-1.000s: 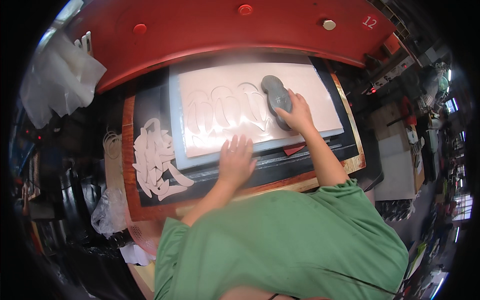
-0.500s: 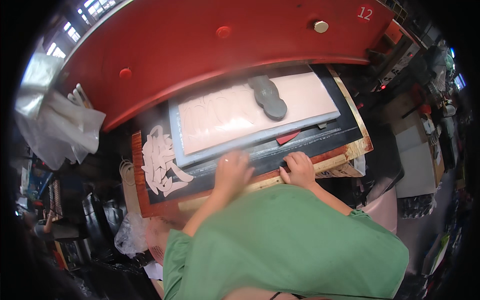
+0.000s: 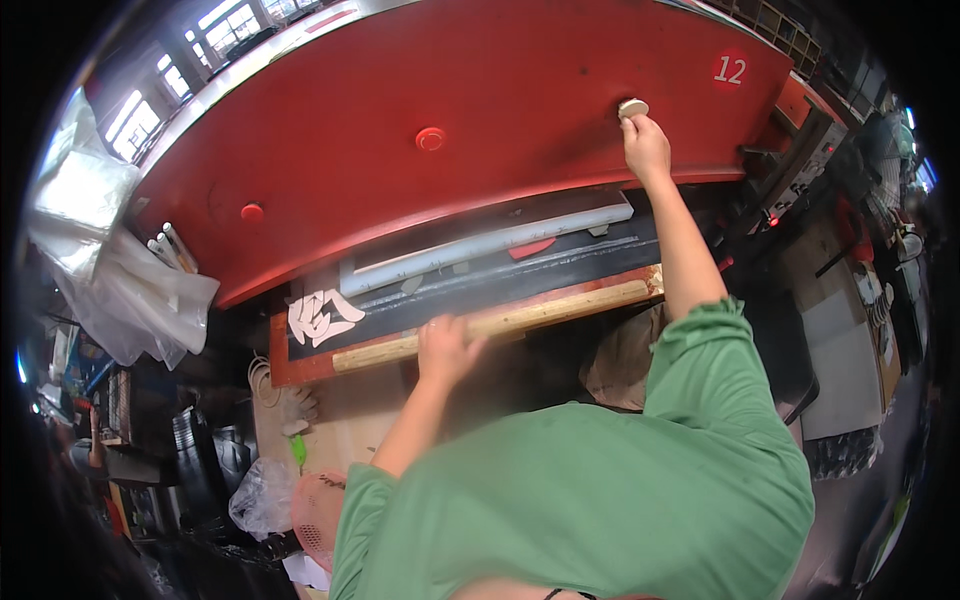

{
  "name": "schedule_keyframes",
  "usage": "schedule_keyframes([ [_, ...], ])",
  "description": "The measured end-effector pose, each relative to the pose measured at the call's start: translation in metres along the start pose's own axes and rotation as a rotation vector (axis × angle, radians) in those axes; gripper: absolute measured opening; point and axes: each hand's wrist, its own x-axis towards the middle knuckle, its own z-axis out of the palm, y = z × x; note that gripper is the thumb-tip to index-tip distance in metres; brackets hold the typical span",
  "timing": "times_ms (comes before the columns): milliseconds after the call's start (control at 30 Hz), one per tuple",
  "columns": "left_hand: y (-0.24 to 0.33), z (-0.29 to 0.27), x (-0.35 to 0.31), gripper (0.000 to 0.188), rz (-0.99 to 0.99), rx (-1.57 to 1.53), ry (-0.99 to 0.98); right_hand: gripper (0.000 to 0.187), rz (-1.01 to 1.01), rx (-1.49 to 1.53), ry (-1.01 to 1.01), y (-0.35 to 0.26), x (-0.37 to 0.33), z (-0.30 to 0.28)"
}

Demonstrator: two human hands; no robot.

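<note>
Right hand [image 3: 647, 147]: has gone from the surface's front edge up to the pale knob [image 3: 633, 107], its thumb and fingers pinching it.
Left hand [image 3: 447, 350]: rests on the wooden strip [image 3: 560, 307], as blurred as half a second ago; whether its fingers grip cannot be told.
Red panel [image 3: 520, 110]: one, now covering the part of the board where a gray block showed earlier.
Knob's place: on the panel's right half, below and left of the badge [image 3: 730, 69].
Red buttons [image 3: 430, 139]: two, left of the knob, well apart.
Blue-white board [image 3: 480, 249]: one, its front edge showing beneath the panel, lying on the black surface [image 3: 520, 270].
Cut pieces [image 3: 322, 314]: several, pale pink, overlapping at the surface's left end, too tangled to count.
Red piece [image 3: 532, 248]: one, at the board's front edge.
Left side: one hanging plastic bag [image 3: 150, 300], white rods [image 3: 170, 245] beside it, one pink perforated basket [image 3: 318, 515] lower down.
Right side: one control box [image 3: 805, 165] with red lights.
In the way: the panel hides most of the board's top.
Writing: the round red badge bears a white printed number; marks along the board's edge are too small to read.
</note>
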Motion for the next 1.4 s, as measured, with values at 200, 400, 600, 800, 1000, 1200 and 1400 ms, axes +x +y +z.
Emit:
schedule_keyframes([
  [200,-0.011,0.010,0.015,0.037,-0.049,0.005,-0.003,0.033,0.036,-0.005,-0.353,0.000,-0.067,-0.007],
  [400,-0.012,0.013,0.012,0.040,-0.038,0.006,0.037,0.030,0.039,0.046,-0.548,-0.026,-0.210,0.019],
  [600,-0.009,0.014,0.010,0.042,-0.072,0.032,0.016,0.030,-0.163,-0.033,-0.468,-0.027,-0.233,0.020],
  [800,-0.009,0.011,0.009,0.044,-0.072,0.021,0.028,0.030,-0.144,-0.031,-0.504,-0.031,-0.232,0.017],
  [1000,0.005,-0.003,-0.001,0.042,-0.091,-0.015,-0.008,0.031,-0.098,-0.062,-0.653,-0.033,-0.234,0.000],
  [1200,0.040,-0.049,-0.042,0.047,-0.128,-0.063,-0.311,0.031,0.160,0.018,-0.858,-0.038,-0.239,-0.045],
  [1400,0.061,-0.060,-0.048,0.043,-0.140,-0.154,-0.288,0.030,0.079,0.000,-0.466,-0.084,-0.203,-0.007],
])
